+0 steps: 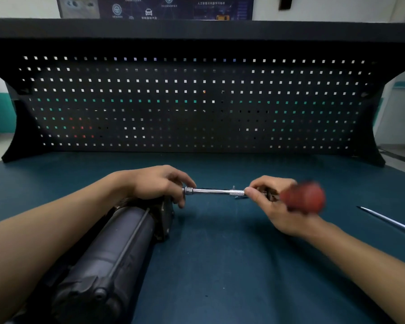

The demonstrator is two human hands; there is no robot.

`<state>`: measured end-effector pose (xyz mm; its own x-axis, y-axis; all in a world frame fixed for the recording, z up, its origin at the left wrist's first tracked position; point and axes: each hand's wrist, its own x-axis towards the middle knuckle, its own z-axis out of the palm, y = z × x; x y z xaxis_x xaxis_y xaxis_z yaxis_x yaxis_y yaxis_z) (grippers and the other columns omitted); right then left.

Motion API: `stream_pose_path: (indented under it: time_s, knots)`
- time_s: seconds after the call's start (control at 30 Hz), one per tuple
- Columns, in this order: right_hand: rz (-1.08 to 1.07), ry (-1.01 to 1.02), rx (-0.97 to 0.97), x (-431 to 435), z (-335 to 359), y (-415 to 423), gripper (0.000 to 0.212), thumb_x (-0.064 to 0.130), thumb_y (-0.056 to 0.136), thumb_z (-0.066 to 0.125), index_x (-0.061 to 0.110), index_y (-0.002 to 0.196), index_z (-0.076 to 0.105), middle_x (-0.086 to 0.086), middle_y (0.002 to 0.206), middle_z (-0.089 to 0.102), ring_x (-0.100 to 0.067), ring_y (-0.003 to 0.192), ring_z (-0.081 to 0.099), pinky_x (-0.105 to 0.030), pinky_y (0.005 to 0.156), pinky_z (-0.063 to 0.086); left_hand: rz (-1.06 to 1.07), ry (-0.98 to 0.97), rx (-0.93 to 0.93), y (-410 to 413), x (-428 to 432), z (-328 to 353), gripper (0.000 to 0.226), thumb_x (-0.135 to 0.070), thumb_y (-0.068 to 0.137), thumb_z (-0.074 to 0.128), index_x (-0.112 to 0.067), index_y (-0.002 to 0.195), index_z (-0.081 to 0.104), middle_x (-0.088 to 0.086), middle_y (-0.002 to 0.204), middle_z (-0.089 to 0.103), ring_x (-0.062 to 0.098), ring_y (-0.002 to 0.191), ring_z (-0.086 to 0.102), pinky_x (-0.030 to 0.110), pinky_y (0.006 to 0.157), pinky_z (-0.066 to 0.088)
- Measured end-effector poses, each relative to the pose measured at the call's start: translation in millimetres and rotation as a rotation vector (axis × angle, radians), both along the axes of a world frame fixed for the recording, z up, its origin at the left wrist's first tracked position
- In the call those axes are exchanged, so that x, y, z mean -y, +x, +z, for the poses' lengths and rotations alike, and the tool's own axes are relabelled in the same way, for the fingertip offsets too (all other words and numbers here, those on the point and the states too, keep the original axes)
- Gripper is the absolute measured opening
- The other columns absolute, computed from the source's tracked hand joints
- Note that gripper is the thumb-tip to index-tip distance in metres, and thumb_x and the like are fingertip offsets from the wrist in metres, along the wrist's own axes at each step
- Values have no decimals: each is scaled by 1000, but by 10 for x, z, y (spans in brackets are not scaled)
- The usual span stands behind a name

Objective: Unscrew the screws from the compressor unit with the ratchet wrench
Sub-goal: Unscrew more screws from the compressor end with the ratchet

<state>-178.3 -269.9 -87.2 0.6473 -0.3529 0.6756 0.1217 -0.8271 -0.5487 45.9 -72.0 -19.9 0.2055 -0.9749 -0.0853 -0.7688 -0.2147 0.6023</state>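
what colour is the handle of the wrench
Red: the rounded red handle at the end of the chrome metal shaft, blurred, seen in the head view.

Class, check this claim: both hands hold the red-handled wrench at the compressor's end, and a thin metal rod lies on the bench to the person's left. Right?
Not quite. In the head view the thin metal rod lies on the person's right, beyond the right hand. Left hand and right do hold the wrench.

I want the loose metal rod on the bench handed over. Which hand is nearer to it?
Right. The right hand, gripping the ratchet wrench, is left of the rod; the left hand is farther left, holding the wrench's other end over the compressor unit.
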Motion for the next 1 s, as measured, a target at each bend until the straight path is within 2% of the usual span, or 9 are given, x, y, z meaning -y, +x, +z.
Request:
stream_pose_path:
  time_s: [0.13, 0.2, 0.4, 0.5, 0.6, 0.7, 0.8, 0.9, 1.0]
  knots:
    - [-33, -254, 147, 19, 81, 46, 9, 27, 91, 72, 21, 84, 73, 15, 71, 59, -11, 65, 57, -16, 62, 41, 27, -28, -128, 22, 1, 2, 42, -46, 93, 52, -15, 116, 69, 7, 93, 76, 19, 87, 65, 38, 94, 48]
    - [-24, -283, 157, 32, 82, 52, 11, 29, 91, 71, 20, 85, 73, 15, 72, 57, -10, 64, 56, -17, 61, 41, 34, 0, -96, 34, 5, -7, 55, -61, 98, 40, -17, 113, 70, 5, 94, 77, 17, 86, 63, 43, 98, 46]
    - [-22, -220, 184, 8, 74, 83, 7, 17, 89, 75, 16, 82, 75, 7, 71, 61, -10, 64, 56, -14, 62, 40, 83, 52, -100, 27, 23, 7, 77, -77, 87, 23, -23, 107, 75, 4, 89, 77, 9, 78, 63, 19, 75, 47]
    - [-79, -2, 44, 3, 89, 100, 20, 23, 92, 72, 19, 72, 74, 13, 60, 59, -2, 56, 52, -11, 56, 36, 44, 41, -16, 16, 42, -2, 59, -68, 94, 35, -26, 101, 76, -4, 78, 73, 5, 70, 60, 16, 69, 44]
    - [-136, 315, -231, 34, 242, 132, 41, 40, 96, 63, 10, 69, 69, 4, 50, 52, -10, 47, 46, -21, 47, 37, 42, 24, 113, 13, 83, -8, 36, -56, 96, 53, -28, 89, 75, -9, 71, 70, 3, 62, 55, 18, 66, 42]
    - [-159, 648, -497, 59, 441, 173, 48, 50, 94, 61, 5, 78, 72, -3, 48, 52, -16, 39, 46, -21, 39, 32, 37, -7, 139, 15, 94, -20, 32, -52, 94, 59, -26, 86, 75, -10, 69, 70, 2, 59, 53, 15, 60, 41]
    - [-81, 829, -749, 103, 594, 183, 59, 63, 85, 60, 9, 69, 77, -1, 49, 45, -14, 36, 38, -19, 39, 27, 18, -41, 134, 25, 80, -32, 30, -48, 94, 61, -22, 86, 75, -10, 69, 70, 1, 59, 53, 12, 58, 40]
    - [121, 1108, -750, 165, 591, 165, 58, 64, 75, 65, 6, 73, 72, 3, 44, 36, -11, 31, 29, -20, 36, 23, 13, -89, 120, 18, 71, -56, 26, -45, 93, 64, -25, 81, 74, -10, 70, 72, 0, 60, 52, 11, 59, 40]
    - [259, 1297, -643, 181, 459, 153, 53, 57, 81, 62, 4, 73, 67, 6, 38, 32, -8, 27, 26, -19, 34, 23, 12, -145, 109, 16, 73, -56, 28, -40, 92, 68, -33, 66, 72, -16, 61, 66, -3, 53, 48, 8, 56, 37]
